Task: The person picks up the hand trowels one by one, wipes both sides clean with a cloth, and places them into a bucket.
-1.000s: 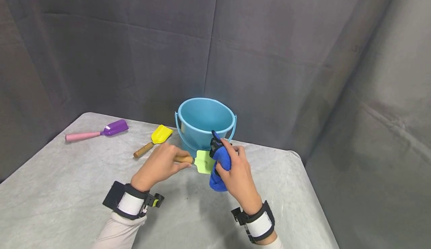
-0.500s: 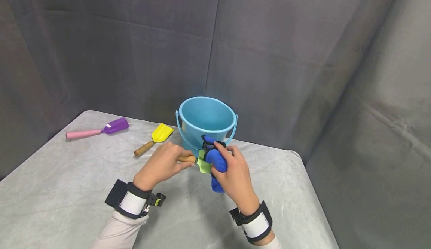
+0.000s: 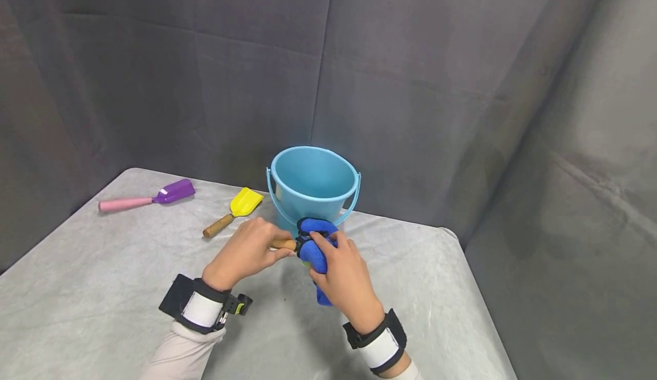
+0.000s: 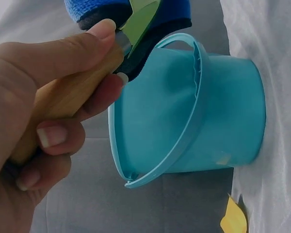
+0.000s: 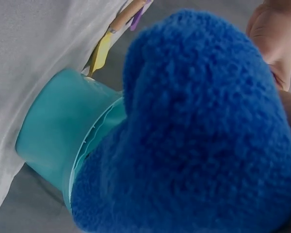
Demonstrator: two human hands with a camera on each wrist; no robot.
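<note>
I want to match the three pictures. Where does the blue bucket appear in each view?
Head: the blue bucket stands upright at centre, behind both hands.
Left wrist: it fills the centre and right, seen sideways, behind the wooden handle.
Right wrist: lower left, partly hidden by the blue cloth.
Shared landmark: the yellow scoop beside the bucket.

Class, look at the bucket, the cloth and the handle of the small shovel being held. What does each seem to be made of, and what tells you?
Bucket: probably plastic, smooth blue with a moulded rim.
Cloth: fluffy blue pile, likely microfibre.
Shovel handle, gripped by the left hand: pale brown with faint grain, apparently wood.
</note>
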